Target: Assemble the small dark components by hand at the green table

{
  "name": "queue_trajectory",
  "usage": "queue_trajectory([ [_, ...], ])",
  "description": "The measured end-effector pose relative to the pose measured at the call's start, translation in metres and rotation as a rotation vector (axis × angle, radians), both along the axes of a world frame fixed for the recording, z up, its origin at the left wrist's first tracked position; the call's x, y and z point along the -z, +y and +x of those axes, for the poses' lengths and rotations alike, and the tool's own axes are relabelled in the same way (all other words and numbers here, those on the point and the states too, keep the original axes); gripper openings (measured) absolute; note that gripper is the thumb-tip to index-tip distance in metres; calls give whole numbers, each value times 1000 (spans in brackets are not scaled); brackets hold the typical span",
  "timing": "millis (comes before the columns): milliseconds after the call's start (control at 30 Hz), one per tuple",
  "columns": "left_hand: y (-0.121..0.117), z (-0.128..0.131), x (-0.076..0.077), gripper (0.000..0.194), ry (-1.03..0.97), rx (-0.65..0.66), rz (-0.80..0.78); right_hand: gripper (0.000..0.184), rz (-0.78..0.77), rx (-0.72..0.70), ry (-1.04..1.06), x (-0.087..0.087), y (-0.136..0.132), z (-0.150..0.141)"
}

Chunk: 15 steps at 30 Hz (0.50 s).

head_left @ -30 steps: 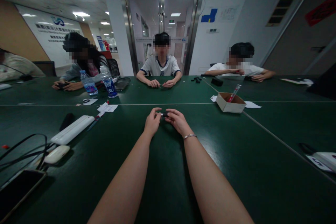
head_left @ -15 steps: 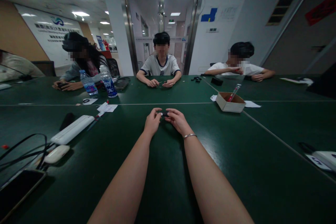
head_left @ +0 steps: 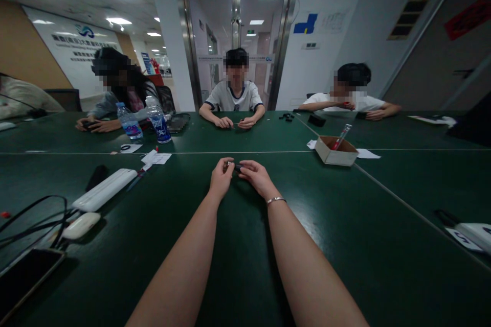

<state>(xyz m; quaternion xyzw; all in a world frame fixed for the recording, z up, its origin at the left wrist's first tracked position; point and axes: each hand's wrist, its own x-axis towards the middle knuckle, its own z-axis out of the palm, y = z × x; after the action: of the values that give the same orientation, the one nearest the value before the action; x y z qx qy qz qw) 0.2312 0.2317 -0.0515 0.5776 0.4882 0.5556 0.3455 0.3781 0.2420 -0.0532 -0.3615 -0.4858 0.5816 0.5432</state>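
Observation:
A small dark object with a silvery end is held between my hands over the green table; it is too small for me to tell its kind. My left hand pinches the silvery end between thumb and fingers. From the other side, my right hand, with a metal bracelet at its wrist, has its fingertips closed on the dark end. The fingers partly cover the object.
At left lie a white power bank, a white rounded case, black cables and a phone. Two water bottles stand beyond. An open cardboard box holds a red-marked tube. Several people sit across the table.
My hands have shifted slightly left and closer together. The dark object has tilted, its right end now lower, and its silvery end sits more within my left fingers.

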Motion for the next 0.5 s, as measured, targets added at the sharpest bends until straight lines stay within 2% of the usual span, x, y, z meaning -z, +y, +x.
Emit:
queue_trajectory([
  [100, 6, -2, 6, 25, -3, -13, 6, 23, 131, 58, -261, 3, 0, -7],
  [300, 3, -4, 6, 11, 283, -94, -28, 19, 369, 220, -870, 2, -6, -13],
  [367, 1, -2, 4, 12, 246, -89, -111, 17, 381, 262, -924, 4, -5, -13],
  [500, 0, 1, -4, 12, 51, -14, -281, 17, 288, 264, -839, 7, -4, -9],
])
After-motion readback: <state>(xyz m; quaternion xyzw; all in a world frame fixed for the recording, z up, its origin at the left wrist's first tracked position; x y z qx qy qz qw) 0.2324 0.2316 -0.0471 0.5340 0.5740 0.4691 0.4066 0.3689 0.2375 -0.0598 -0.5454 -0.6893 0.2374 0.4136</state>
